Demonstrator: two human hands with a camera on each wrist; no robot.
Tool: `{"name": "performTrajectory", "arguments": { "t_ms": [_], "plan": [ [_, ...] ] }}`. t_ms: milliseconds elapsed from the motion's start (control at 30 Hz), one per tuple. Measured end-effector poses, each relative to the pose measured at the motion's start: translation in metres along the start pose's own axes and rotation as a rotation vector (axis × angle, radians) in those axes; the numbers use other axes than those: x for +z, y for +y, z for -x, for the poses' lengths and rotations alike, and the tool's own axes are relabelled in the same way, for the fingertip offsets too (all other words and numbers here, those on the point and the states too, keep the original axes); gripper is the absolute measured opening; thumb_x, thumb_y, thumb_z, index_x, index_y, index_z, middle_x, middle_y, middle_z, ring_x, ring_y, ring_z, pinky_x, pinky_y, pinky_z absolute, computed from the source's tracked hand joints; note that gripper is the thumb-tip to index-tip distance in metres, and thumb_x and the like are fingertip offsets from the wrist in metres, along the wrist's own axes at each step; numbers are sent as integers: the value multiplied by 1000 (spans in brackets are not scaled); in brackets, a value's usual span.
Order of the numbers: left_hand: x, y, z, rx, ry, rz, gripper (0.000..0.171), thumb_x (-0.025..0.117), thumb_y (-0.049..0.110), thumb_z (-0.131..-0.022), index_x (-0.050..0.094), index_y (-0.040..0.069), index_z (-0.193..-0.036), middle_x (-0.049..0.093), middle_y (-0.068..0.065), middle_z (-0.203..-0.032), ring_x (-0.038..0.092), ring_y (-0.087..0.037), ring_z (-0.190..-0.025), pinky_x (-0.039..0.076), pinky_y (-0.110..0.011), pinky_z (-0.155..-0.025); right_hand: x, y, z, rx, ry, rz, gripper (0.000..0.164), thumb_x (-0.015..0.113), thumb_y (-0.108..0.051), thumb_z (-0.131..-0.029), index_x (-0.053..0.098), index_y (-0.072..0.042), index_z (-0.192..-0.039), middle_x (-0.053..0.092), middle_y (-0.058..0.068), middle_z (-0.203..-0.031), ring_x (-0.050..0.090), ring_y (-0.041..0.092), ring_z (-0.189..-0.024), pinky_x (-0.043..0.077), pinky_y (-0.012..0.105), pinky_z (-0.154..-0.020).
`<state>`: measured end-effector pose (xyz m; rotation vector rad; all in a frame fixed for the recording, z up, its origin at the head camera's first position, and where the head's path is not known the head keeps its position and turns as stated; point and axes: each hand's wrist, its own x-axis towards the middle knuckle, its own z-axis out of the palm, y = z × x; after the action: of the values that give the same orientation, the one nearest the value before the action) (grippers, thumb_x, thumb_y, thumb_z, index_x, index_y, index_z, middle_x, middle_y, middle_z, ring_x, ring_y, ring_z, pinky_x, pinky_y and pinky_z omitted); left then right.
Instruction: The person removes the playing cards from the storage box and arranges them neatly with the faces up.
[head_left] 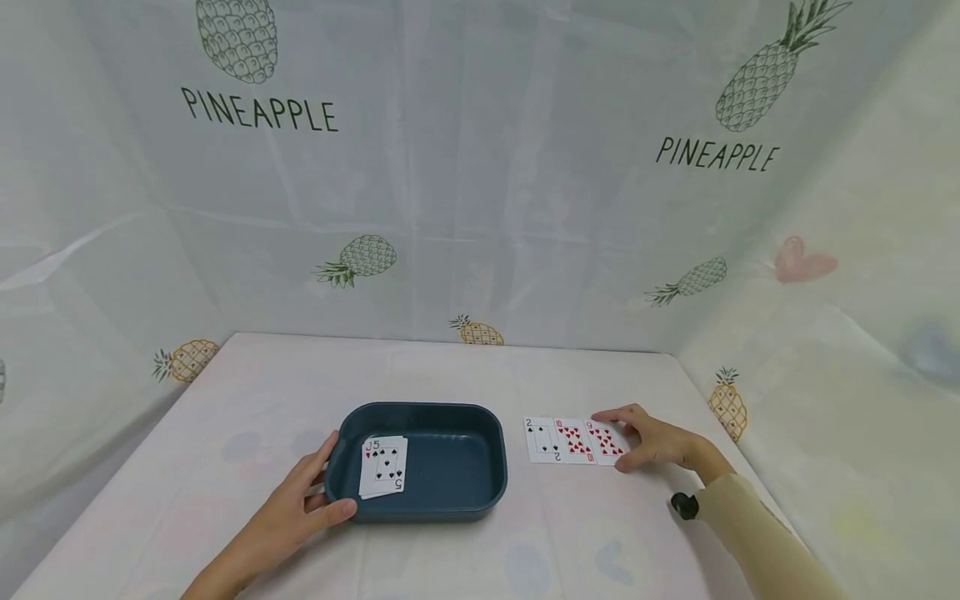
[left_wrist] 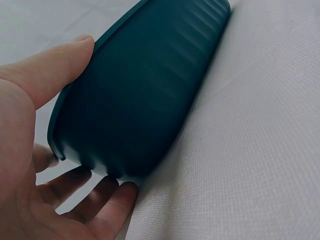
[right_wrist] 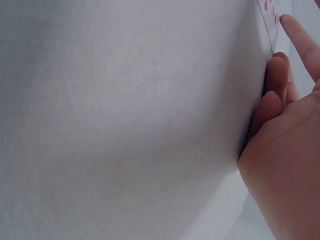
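Observation:
A dark blue rectangular tray [head_left: 450,475] rests on the table in the head view. My left hand [head_left: 303,492] holds its left end, thumb at the near rim and the other fingers against the outer wall. In the left wrist view, the thumb [left_wrist: 75,60] lies on the rim of the tray [left_wrist: 135,85]. To the tray's right, three playing cards lie face up in a row: a two of spades [head_left: 542,440], a ten of hearts [head_left: 574,440] and a nine of hearts [head_left: 602,442]. My right hand [head_left: 652,437] grips the nine between index finger and thumb at opposite edges.
Inside the tray at left, a five of spades [head_left: 386,467] lies on other cards, with a red jack's corner showing. Pale patterned cloth covers the table [head_left: 442,558]. A pineapple-print curtain [head_left: 495,167] hangs behind and at both sides.

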<state>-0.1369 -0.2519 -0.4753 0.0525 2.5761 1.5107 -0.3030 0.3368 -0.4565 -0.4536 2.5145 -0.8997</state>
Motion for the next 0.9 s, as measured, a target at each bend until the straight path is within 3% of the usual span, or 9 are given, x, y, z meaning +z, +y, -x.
{"name": "performTrajectory", "arguments": {
  "t_ms": [167, 400, 533, 667, 900],
  "plan": [
    [1, 0, -2, -3, 0, -8, 106, 81, 45, -94, 12, 28, -173, 33, -20, -162, 47, -42, -146, 55, -37, -108, 0, -3, 3, 15, 13, 17, 88, 92, -25, -80, 51, -32, -157, 41, 9, -143, 39, 30, -130, 40, 44, -99],
    [1, 1, -1, 5, -6, 27, 105, 80, 42, -96, 10, 27, -173, 28, -22, -165, 46, -43, -146, 56, -35, -106, -1, -19, 1, -27, 24, 65, 84, 91, -28, -81, 53, -29, -156, 43, 11, -137, 44, 28, -120, 41, 41, -92],
    [1, 0, 0, 25, -10, 43, 104, 79, 39, -97, 10, 27, -173, 26, -22, -166, 46, -44, -146, 56, -33, -106, 2, -37, -2, -42, 48, 86, 81, 90, -30, -82, 54, -30, -155, 41, 11, -137, 43, 29, -124, 42, 42, -91],
    [0, -1, 1, 51, -9, 41, 103, 79, 37, -98, 10, 25, -173, 26, -24, -165, 46, -45, -146, 57, -32, -105, 6, -60, -6, -111, 69, 92, 79, 89, -30, -85, 53, -24, -155, 41, 17, -138, 44, 34, -124, 45, 42, -90],
    [0, -2, 0, 23, -5, 36, 104, 80, 40, -97, 10, 27, -173, 25, -22, -167, 45, -44, -147, 56, -33, -106, 24, -105, -13, -200, 127, 111, 75, 87, -31, -89, 52, -23, -156, 44, 16, -143, 49, 36, -125, 50, 43, -88]
  ]
}}
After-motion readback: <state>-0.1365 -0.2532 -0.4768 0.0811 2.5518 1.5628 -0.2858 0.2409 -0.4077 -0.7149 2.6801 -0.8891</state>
